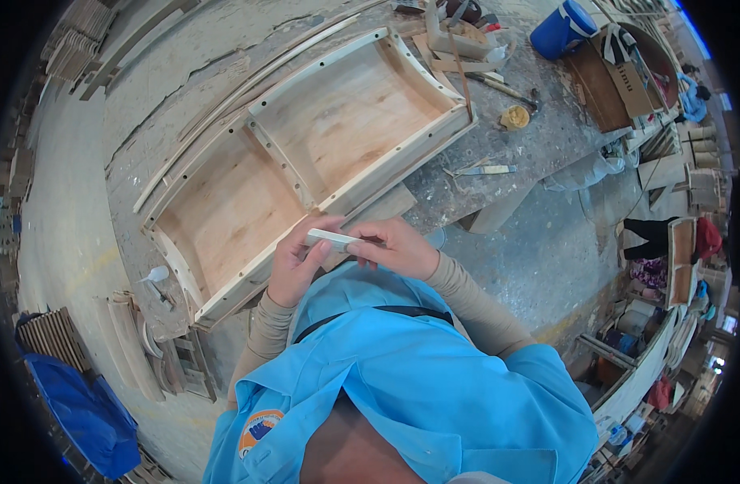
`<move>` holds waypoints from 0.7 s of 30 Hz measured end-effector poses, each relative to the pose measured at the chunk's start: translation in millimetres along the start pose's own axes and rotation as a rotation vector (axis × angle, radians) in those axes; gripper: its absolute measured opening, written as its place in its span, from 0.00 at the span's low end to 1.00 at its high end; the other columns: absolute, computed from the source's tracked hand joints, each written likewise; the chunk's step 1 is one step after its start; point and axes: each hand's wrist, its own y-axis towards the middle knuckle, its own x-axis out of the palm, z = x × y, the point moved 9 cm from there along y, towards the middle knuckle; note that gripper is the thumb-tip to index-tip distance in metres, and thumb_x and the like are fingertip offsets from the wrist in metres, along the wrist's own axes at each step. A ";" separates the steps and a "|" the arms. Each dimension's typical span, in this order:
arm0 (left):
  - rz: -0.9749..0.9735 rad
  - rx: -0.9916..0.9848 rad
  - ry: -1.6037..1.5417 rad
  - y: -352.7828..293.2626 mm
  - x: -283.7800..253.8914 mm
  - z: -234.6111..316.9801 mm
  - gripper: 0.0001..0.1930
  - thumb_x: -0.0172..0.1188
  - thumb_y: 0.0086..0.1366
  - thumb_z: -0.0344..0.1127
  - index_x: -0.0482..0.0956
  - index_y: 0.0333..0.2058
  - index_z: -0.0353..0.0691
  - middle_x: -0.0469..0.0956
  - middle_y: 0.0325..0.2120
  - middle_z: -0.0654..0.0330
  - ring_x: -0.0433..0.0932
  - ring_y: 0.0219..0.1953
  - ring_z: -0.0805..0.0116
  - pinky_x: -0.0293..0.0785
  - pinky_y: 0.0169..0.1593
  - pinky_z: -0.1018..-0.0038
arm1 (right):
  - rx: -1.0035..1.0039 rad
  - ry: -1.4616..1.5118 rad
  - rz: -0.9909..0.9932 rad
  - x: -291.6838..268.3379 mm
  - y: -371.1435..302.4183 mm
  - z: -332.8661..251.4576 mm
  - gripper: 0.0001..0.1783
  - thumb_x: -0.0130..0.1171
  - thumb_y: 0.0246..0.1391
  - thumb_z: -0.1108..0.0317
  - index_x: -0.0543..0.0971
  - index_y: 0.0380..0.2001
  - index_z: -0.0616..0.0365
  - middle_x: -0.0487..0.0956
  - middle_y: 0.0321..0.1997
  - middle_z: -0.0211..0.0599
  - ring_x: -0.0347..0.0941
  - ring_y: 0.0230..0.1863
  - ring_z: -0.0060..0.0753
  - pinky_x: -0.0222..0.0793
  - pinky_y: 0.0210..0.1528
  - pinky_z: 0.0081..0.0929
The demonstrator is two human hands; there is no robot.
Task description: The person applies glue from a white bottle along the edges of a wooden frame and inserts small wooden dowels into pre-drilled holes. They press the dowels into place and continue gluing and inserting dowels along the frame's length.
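Note:
Close to my body, my left hand (293, 266) and my right hand (401, 248) pinch a short, pale, flat-sided strip (331, 239) between them. Whether it is wood or folded paper I cannot tell. Just beyond my hands lies a curved wooden frame (378, 172) on the workbench. A crossbar (280, 161) splits it into two shallow bays, and dark holes dot its rails. My fingers are over its near edge; contact with it is unclear.
The worn workbench (531, 173) holds a brush (487, 170), a hammer (511, 90), a yellowish tub (514, 118) and a blue jug (562, 31). A small white bottle (156, 274) lies at the left end. Curved wood pieces (128, 339) lean below the bench.

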 end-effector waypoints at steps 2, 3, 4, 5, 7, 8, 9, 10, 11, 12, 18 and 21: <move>-0.022 0.065 0.039 0.6 6.9 5.6 0.12 0.52 0.68 0.34 0.78 0.43 0.33 0.76 0.39 0.59 0.74 0.44 0.70 0.67 0.52 0.74 | -0.058 -0.080 0.050 -3.4 -1.5 -5.9 0.10 0.55 0.58 0.65 0.79 0.37 0.60 0.76 0.22 0.33 0.73 0.23 0.26 0.69 0.26 0.25; -0.002 0.081 0.067 1.0 6.4 7.2 0.12 0.50 0.68 0.33 0.79 0.43 0.32 0.76 0.39 0.59 0.74 0.44 0.70 0.67 0.52 0.74 | -0.120 -0.177 0.066 -5.3 -1.8 -12.6 0.10 0.55 0.57 0.65 0.79 0.37 0.59 0.77 0.23 0.35 0.74 0.24 0.31 0.69 0.28 0.28; 0.017 0.091 0.094 0.3 5.4 8.4 0.12 0.49 0.69 0.33 0.79 0.42 0.32 0.76 0.38 0.58 0.74 0.44 0.69 0.67 0.53 0.73 | -0.177 -0.269 0.082 -7.1 -2.8 -18.4 0.10 0.56 0.57 0.65 0.79 0.38 0.58 0.77 0.24 0.36 0.74 0.25 0.35 0.70 0.30 0.31; 0.037 0.101 0.121 0.0 4.1 10.3 0.13 0.48 0.70 0.33 0.79 0.42 0.32 0.76 0.38 0.57 0.74 0.44 0.68 0.66 0.53 0.73 | -0.234 -0.362 0.098 -8.0 -4.1 -23.8 0.10 0.56 0.56 0.66 0.79 0.38 0.58 0.78 0.25 0.38 0.75 0.26 0.40 0.70 0.31 0.33; 0.083 0.160 0.210 2.4 1.4 26.1 0.14 0.46 0.71 0.34 0.79 0.41 0.31 0.77 0.37 0.56 0.75 0.44 0.68 0.67 0.53 0.72 | -0.339 -0.425 0.175 -11.3 -6.5 -32.5 0.11 0.56 0.55 0.66 0.79 0.41 0.56 0.78 0.30 0.39 0.75 0.31 0.45 0.71 0.35 0.36; 0.110 0.191 0.254 3.5 -0.7 35.6 0.15 0.45 0.71 0.35 0.78 0.41 0.31 0.77 0.37 0.56 0.75 0.44 0.68 0.67 0.53 0.72 | -0.393 -0.458 0.211 -14.1 -8.7 -37.6 0.12 0.56 0.55 0.67 0.78 0.42 0.56 0.78 0.32 0.40 0.75 0.33 0.48 0.71 0.37 0.37; 0.176 0.215 0.224 2.4 -8.1 43.2 0.15 0.45 0.72 0.37 0.77 0.42 0.31 0.78 0.36 0.55 0.75 0.44 0.67 0.68 0.52 0.71 | -0.401 -0.439 0.218 -17.9 -10.4 -41.2 0.13 0.56 0.55 0.67 0.78 0.44 0.55 0.78 0.34 0.40 0.75 0.35 0.47 0.71 0.38 0.37; 0.244 0.240 0.195 0.7 -17.4 50.4 0.16 0.45 0.72 0.39 0.75 0.43 0.32 0.78 0.36 0.55 0.75 0.43 0.66 0.69 0.50 0.69 | -0.412 -0.420 0.224 -22.1 -11.4 -46.5 0.14 0.56 0.56 0.67 0.77 0.46 0.55 0.78 0.36 0.40 0.75 0.37 0.47 0.71 0.39 0.37; 0.316 0.269 0.167 -1.3 -29.1 56.4 0.17 0.45 0.72 0.42 0.74 0.44 0.32 0.78 0.35 0.54 0.76 0.43 0.65 0.70 0.49 0.68 | -0.427 -0.403 0.227 -26.8 -11.6 -49.9 0.15 0.55 0.56 0.68 0.76 0.47 0.55 0.78 0.38 0.41 0.75 0.38 0.46 0.71 0.40 0.37; 0.393 0.306 0.087 -4.6 -45.3 59.9 0.17 0.46 0.72 0.42 0.72 0.46 0.33 0.78 0.34 0.55 0.76 0.41 0.66 0.70 0.48 0.68 | -0.449 -0.407 0.241 -31.9 -12.7 -50.2 0.16 0.56 0.55 0.69 0.76 0.49 0.54 0.78 0.39 0.41 0.75 0.38 0.45 0.71 0.40 0.36; 0.768 0.639 0.100 -60.1 -128.5 140.7 0.17 0.48 0.71 0.46 0.69 0.45 0.36 0.68 0.23 0.65 0.67 0.25 0.73 0.67 0.34 0.74 | -0.398 -0.373 0.121 -53.0 -8.1 -39.6 0.20 0.56 0.54 0.72 0.76 0.52 0.53 0.78 0.41 0.40 0.75 0.40 0.45 0.71 0.44 0.34; 0.850 0.608 0.254 -101.6 -130.3 167.2 0.16 0.48 0.72 0.45 0.69 0.42 0.36 0.66 0.25 0.64 0.66 0.26 0.74 0.66 0.33 0.76 | -0.434 -0.410 0.043 -54.5 1.4 -32.3 0.20 0.56 0.54 0.72 0.76 0.52 0.53 0.78 0.42 0.40 0.75 0.42 0.45 0.71 0.45 0.35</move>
